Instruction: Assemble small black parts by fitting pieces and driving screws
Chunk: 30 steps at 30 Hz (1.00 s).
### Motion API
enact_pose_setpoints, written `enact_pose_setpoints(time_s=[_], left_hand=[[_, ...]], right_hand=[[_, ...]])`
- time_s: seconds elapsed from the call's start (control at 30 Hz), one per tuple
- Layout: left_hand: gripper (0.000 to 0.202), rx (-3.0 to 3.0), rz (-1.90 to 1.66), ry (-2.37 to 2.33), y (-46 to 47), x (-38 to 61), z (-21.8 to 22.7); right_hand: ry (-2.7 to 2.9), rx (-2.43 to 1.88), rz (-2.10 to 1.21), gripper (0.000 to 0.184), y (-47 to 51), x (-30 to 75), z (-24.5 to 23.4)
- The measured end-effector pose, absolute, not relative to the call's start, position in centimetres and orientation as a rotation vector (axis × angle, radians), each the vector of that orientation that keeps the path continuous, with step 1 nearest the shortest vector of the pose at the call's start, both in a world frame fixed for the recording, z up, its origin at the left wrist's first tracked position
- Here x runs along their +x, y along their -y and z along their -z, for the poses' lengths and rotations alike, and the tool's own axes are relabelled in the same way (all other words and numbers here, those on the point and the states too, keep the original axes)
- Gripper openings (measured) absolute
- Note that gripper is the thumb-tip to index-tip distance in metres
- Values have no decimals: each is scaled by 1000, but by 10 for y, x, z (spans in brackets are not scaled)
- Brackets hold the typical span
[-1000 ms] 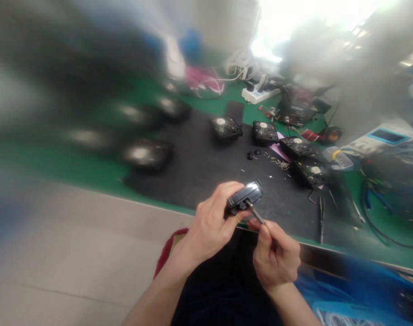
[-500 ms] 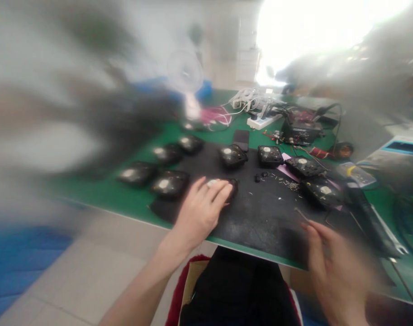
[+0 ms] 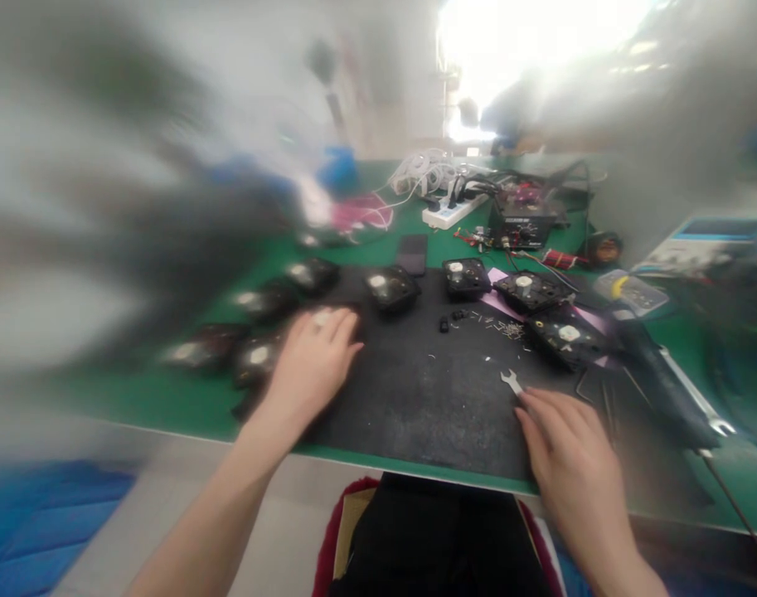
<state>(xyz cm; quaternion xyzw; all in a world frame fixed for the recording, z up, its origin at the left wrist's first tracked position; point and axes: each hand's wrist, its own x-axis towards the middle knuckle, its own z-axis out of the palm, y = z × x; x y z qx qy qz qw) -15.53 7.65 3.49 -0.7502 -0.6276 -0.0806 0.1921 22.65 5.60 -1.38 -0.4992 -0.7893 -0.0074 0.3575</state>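
Here, your right hand [image 3: 570,456] grips a wrench [image 3: 511,382] at lower right; left of centre, your left hand [image 3: 312,361] partly covers a black unit [image 3: 322,317], its grip I can't tell.

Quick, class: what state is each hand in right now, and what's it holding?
Left hand: palm down over a black case; whether its grip is closed cannot be told.
Right hand: closed, holding a wrench.

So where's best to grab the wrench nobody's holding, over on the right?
Probably mid-handle, from above: that wrench lies down, long and thin, with its wider forked end nearer us, so pinch across its narrow sides.
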Motion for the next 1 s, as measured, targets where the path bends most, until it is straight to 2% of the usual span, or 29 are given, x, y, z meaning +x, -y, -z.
enact_pose_setpoints(time_s=[0.37, 0.43, 0.57, 0.63, 0.7, 0.87, 1.0], left_hand=[[43, -2057, 300, 1795, -98, -157, -29], [46, -2055, 295, 1800, -90, -149, -30], [51, -2008, 436, 1816, -73, -125, -37], [52, -1998, 582, 1785, -66, -110, -38], [51, -2014, 739, 1743, -62, -96, -34], [43, -2123, 1006, 1693, -51, -75, -21], [39, -2246, 1202, 1737, -37, -61, -22]], right_hand=[[1930, -1343, -50, 21, -56, 229, -6], [1874, -1408, 40, 34, -67, 240, -15], [1879, -1563, 170, 90, -107, 262, -22], [1929, -1605, 101, 108, -127, 267, -19], [1928, -1646, 11, 108, -143, 267, -15], [1777, -1718, -50, 89, -147, 267, -24], [1669, -1677, -150, 92, -114, 255, -53]])
